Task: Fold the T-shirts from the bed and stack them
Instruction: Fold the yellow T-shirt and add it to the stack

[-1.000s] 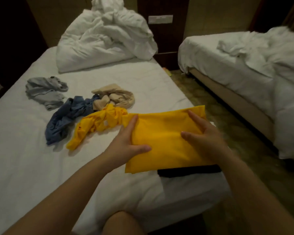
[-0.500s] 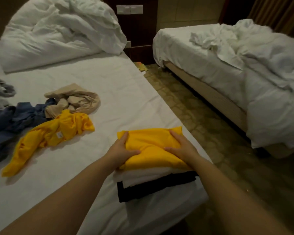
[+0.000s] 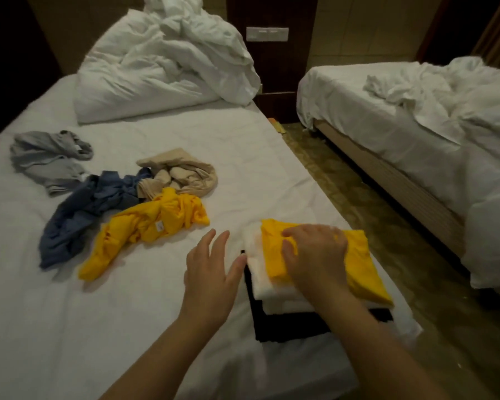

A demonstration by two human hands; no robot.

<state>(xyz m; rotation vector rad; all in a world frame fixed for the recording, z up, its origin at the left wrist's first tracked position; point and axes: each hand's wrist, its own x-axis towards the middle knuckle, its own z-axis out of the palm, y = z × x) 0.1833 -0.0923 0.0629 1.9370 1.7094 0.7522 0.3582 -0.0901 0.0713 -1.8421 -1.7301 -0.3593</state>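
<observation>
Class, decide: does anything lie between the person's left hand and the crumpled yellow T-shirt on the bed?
Nothing visible does: only bare white sheet lies between the left hand and the crumpled yellow T-shirt.

The left hand (image 3: pixel 211 272) has lifted off the folded yellow T-shirt (image 3: pixel 358 264), fingers straight.

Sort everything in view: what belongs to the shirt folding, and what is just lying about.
Job: folded yellow shirt, under the right hand; white folded shirt and black folded shirt beneath it; left hand beside the stack; crumpled yellow shirt, blue shirt, beige shirt, grey shirt, unfolded on the bed.
Lying about: heaped white duvet, second bed, wall switch plate.
</observation>
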